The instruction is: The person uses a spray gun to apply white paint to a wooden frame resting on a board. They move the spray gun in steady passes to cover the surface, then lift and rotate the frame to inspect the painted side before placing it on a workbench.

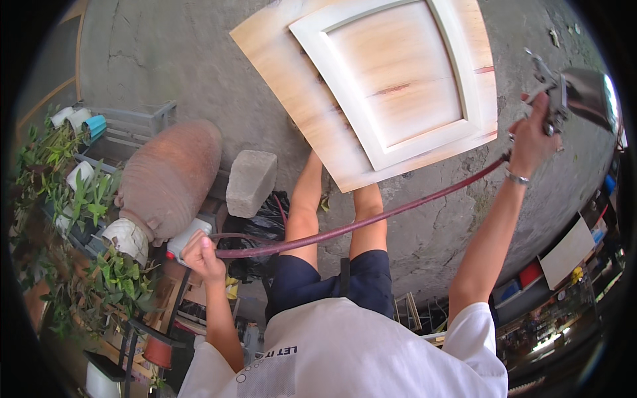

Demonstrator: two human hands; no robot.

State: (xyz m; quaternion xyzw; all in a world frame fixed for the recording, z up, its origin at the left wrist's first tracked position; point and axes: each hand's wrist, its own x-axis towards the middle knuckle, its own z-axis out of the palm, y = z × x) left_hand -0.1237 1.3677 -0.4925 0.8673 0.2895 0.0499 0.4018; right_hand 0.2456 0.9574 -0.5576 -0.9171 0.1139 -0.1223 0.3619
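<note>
My right hand (533, 142) is closed round the handle of a spray gun (552, 89), held out at the far right. A shiny metal cup (587, 93) is fixed to the gun. From its handle a dark red hose (371, 220) sags across in front of my thighs to my left hand (204, 257), whose fingers are wrapped round it. Ahead of me a cabinet door (459, 132) lies on a larger pale wooden board (285, 73). The door's frame is white; its centre panel shows wood tones through a thin whitish coat. The gun is to the right of the board, apart from it.
On the left a large clay jar (169, 176) lies near a concrete block (252, 182) and a black plastic bag (265, 222). Potted plants (93, 192) crowd the left edge. Cluttered shelves (564, 292) stand at right. The grey concrete floor (192, 60) is cracked.
</note>
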